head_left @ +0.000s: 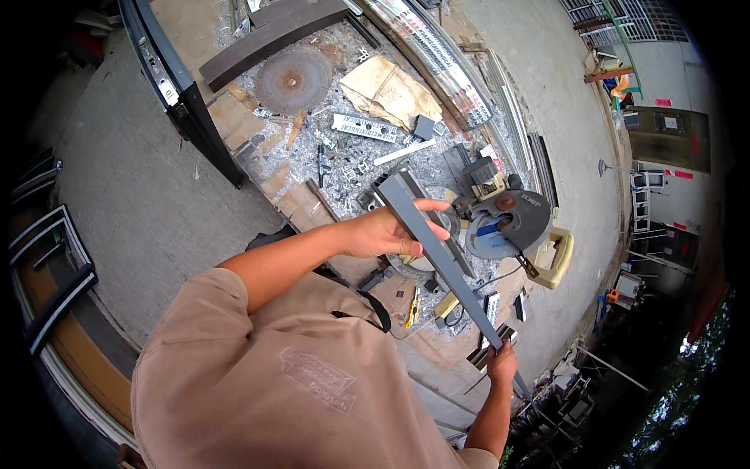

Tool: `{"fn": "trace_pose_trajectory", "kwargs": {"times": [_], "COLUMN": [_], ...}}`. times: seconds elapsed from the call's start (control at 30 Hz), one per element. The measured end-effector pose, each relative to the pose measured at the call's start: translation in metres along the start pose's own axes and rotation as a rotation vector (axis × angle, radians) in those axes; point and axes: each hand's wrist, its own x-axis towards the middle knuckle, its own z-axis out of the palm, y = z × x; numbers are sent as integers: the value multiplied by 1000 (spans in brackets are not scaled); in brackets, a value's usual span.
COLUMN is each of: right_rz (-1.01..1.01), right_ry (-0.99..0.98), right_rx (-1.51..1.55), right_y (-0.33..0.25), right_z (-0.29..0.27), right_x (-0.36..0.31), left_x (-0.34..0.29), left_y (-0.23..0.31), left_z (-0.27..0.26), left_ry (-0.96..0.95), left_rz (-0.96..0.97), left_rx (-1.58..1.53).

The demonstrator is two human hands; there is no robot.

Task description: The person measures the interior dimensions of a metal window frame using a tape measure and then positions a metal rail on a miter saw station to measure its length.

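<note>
A long grey metal profile (449, 275) runs slantwise across the front of me, from the bench's middle down to the lower right. Close to its upper end, my left hand (375, 234) grips it, thumb on the near side and fingertips showing beyond the far side. Further down its length, my right hand (502, 364) is wrapped round it. Just right of the left hand stands a miter saw (509, 223) with a grey blade guard and a cream handle. Part of the saw's base is hidden behind the profile.
Metal offcuts and shavings cover the workbench (293, 202). On it lie a round saw blade (294, 80), a stained cardboard sheet (391, 92), a yellow utility knife (413, 308) and wrapped profiles (430, 59). Dark frames (51, 270) stand left; a dark profile (205, 125) juts past the bench.
</note>
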Motion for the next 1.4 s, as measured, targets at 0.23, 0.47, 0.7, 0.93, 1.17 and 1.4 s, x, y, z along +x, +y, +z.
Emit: {"fn": "trace_pose_trajectory", "kwargs": {"times": [0.23,0.47,0.7,0.93,1.17,1.4], "right_rz": [-74,-131,-151,-147,-228,-156], "right_ry": [-56,-33,47,-42,-153,-450], "right_rx": [-67,-62,-45,204,433,639], "right_y": [-43,-132,-257,-361,-363,-330], "right_z": [14,46,53,-6,-32,11], "right_x": [19,46,74,72,40,-17], "left_x": [-29,-28,-12,-26,-6,-16], "left_y": [-49,-104,-115,-74,-4,-5], "left_z": [6,14,-17,-130,-270,-376], "left_ry": [253,484,975,1110,1236,1381], "left_rz": [-247,-548,-365,-241,-337,-414], "left_rx": [-129,-205,-98,46,94,69]}}
